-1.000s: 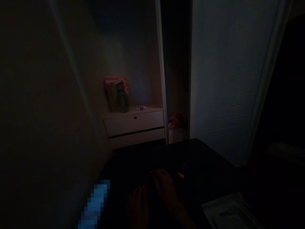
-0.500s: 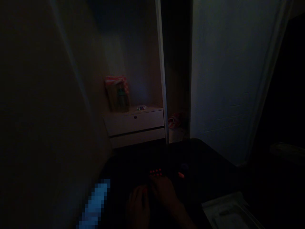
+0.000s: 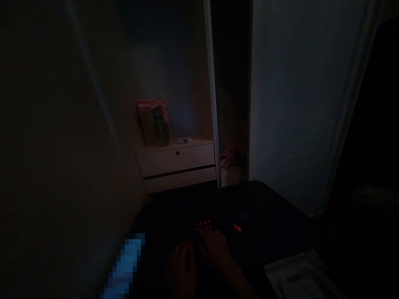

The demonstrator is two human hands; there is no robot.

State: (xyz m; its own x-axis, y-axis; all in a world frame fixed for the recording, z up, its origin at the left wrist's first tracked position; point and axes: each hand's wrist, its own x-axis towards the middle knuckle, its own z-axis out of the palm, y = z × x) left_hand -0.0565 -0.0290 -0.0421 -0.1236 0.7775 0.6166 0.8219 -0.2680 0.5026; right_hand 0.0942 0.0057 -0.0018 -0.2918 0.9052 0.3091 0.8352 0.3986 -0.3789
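Note:
Deep darkness covers the black tabletop (image 3: 255, 245), where both hands work close together. My left hand (image 3: 181, 265) is palm down with curled fingers, a small red spot beside its forefinger tip; whatever lies under it is lost in the dark. Just to its right, my right hand (image 3: 215, 249) reaches inward, its bent fingertips at the lower edge of several small red dots (image 3: 204, 224) set in rows. What carries the dots cannot be made out. A small orange piece (image 3: 237, 228) lies right of them, with a dim purplish object (image 3: 242, 216) behind it.
A pale tray or packet (image 3: 296, 270) sits at lower right. Beyond the table stand white drawers (image 3: 177, 162), a red-and-white bag (image 3: 152, 106) with a green bottle (image 3: 160, 128), and a large pale panel (image 3: 289, 95). A blurred blue strip (image 3: 123, 268) glows at lower left.
Both hands keep nearly the same pose and place. The picture's brightness shifts slightly; nothing else has visibly moved.

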